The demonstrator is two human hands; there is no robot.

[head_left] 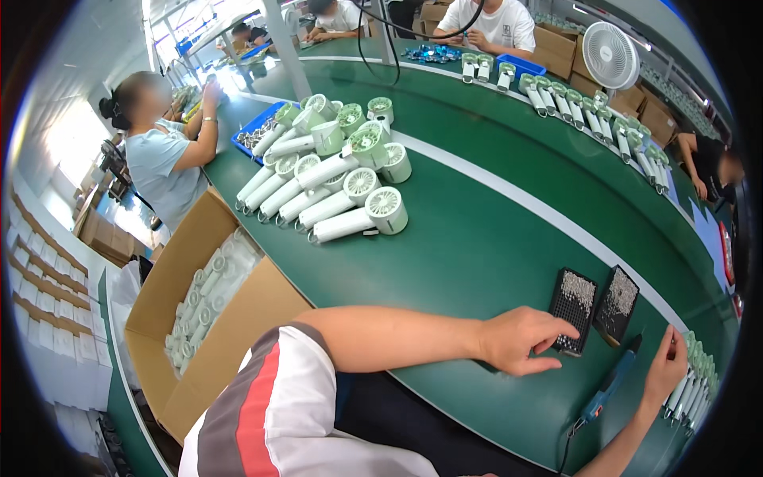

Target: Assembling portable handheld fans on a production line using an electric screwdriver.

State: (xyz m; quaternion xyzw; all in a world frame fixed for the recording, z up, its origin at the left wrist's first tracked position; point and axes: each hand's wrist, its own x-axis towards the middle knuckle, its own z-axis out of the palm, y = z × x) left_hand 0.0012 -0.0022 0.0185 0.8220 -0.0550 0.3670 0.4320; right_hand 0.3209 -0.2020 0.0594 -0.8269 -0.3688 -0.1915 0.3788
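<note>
My left hand [520, 342] reaches across the green table, thumb and index finger apart. Its index fingertip is over the near end of a black perforated tray [566, 310] holding small silver screws, and nothing shows between the fingers. A second black tray [618, 302] of small metal parts stands beside it. At the right, my right hand [668, 370] is raised with its fingertips pinched together; whatever they hold is too small to make out. Between my hands a blue electric screwdriver [606, 389] lies on the table, its cord running toward me. Several white-and-green handheld fans [693, 389] lie just beyond my right hand.
A pile of handheld fans [342, 191] lies at the left, by a blue bin [258, 127] of metal rings. An open cardboard box [159, 318] of bagged fan parts stands left of me. More fans [572, 107] line the far side. Co-workers sit around the table.
</note>
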